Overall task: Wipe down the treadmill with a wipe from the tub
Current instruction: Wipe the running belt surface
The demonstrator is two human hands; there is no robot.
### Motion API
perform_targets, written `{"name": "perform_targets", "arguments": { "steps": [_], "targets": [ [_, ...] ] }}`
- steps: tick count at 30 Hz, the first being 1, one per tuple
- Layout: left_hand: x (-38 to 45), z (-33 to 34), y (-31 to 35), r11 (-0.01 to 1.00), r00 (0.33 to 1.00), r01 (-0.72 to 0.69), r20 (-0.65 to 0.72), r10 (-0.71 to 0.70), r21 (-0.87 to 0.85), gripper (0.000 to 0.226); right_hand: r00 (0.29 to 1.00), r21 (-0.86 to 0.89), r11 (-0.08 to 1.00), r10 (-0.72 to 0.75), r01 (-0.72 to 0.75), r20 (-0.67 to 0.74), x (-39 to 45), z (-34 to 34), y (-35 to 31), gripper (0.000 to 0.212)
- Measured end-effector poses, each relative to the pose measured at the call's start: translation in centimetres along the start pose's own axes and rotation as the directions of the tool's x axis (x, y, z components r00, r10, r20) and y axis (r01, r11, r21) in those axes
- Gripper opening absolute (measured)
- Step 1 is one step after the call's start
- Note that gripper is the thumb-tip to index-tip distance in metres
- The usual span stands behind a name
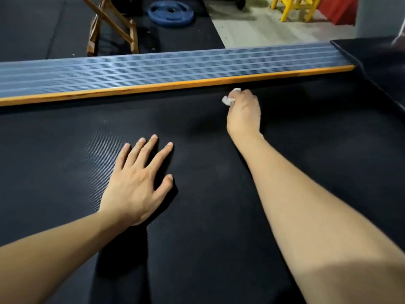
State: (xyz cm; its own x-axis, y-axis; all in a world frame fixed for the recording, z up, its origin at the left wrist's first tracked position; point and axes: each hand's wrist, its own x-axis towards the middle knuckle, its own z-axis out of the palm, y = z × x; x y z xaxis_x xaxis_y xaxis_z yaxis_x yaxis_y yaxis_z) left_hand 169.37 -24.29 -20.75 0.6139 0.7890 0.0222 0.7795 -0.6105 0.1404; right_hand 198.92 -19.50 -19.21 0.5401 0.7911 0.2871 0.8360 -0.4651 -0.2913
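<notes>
My left hand lay flat on the black treadmill belt, palm down, the fingers straight and spread apart, the thumb out to the side. It held nothing; it only rested on the ribbed rubber.

My right hand reached farther out along the belt, well ahead of the left and off to its right. Its fingers were curled under and bunched around a crumpled white wipe, which stuck out past the knuckles on the side toward my left hand. Only a small wad of the wipe showed; the rest was hidden inside the grip. The wipe sat low at the far edge of the belt, though I could not tell whether it was actually touching the rubber or just above it.

Just beyond my right fingers ran the treadmill's side rail, a long grooved blue-grey strip with an orange trim along the edge nearest my hands. To the right of my right hand, the rail ended against a dark cover at the end of the treadmill.

Past the rail, far from both hands, was a dark floor mat with a blue weight plate lying flat on it and a wooden frame standing beside it. Farther off to the right, on the pale floor, stood a yellow stool, with something red next to it.
</notes>
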Motion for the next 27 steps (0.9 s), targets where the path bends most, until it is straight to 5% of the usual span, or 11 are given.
{"name": "perform_targets", "arguments": {
  "steps": [3,5,7,9,11,14,17,19,21,24,27],
  "targets": [
    [0.0,0.0,0.0,1.0,1.0,-0.008,-0.004,0.008,0.002,0.068,0.972,0.104,0.97,-0.226,0.219,0.061,-2.5,0.8,-5.7,0.024],
    [0.1,-0.1,0.1,1.0,1.0,-0.012,-0.002,0.012,-0.002,0.068,0.868,0.261,0.866,-0.473,0.426,0.153,-5.1,1.0,-8.9,0.024],
    [0.0,-0.1,0.1,1.0,1.0,-0.014,-0.003,0.014,-0.008,0.068,0.819,0.338,0.8,-0.56,0.496,0.123,-5.4,1.1,-8.4,0.023],
    [0.0,-0.1,0.1,1.0,1.0,-0.014,-0.006,0.014,-0.01,0.068,0.88,0.253,0.862,-0.47,0.439,0.075,-2.8,1.0,-4.6,0.022],
    [0.0,0.1,0.1,1.0,1.0,-0.015,-0.013,0.015,-0.006,0.067,0.975,0.111,0.974,-0.207,0.197,0.083,-0.1,0.3,0.5,0.028],
    [0.0,0.0,0.2,1.0,1.0,-0.014,-0.019,0.014,-0.01,0.068,0.998,0.062,0.997,0.036,-0.039,0.054,0.5,0.1,1.8,0.031],
    [0.0,0.1,0.2,0.999,0.999,-0.008,-0.035,0.007,-0.033,0.075,0.961,0.225,0.952,-0.241,0.207,0.136,-3.7,0.8,-5.6,0.034],
    [0.0,0.1,0.1,0.997,0.998,0.021,-0.056,-0.026,-0.08,0.082,0.861,0.321,0.836,-0.498,0.445,0.104,-7.6,1.4,-8.7,0.03],
    [0.0,0.2,0.2,0.993,0.994,0.075,-0.075,-0.082,-0.093,0.086,0.813,0.361,0.779,-0.576,0.514,0.085,-7.4,0.6,-7.4,0.037],
    [0.1,0.4,0.2,0.994,0.993,0.095,-0.07,-0.099,-0.05,0.086,0.95,0.219,0.938,-0.296,0.27,0.096,-3.4,-0.9,-0.5,0.048],
    [0.2,0.6,0.1,0.997,0.995,0.083,-0.056,-0.083,-0.007,0.085,0.998,0.024,0.999,-0.042,0.041,0.037,-2.3,-1.8,4.4,0.035]
  ]
}}
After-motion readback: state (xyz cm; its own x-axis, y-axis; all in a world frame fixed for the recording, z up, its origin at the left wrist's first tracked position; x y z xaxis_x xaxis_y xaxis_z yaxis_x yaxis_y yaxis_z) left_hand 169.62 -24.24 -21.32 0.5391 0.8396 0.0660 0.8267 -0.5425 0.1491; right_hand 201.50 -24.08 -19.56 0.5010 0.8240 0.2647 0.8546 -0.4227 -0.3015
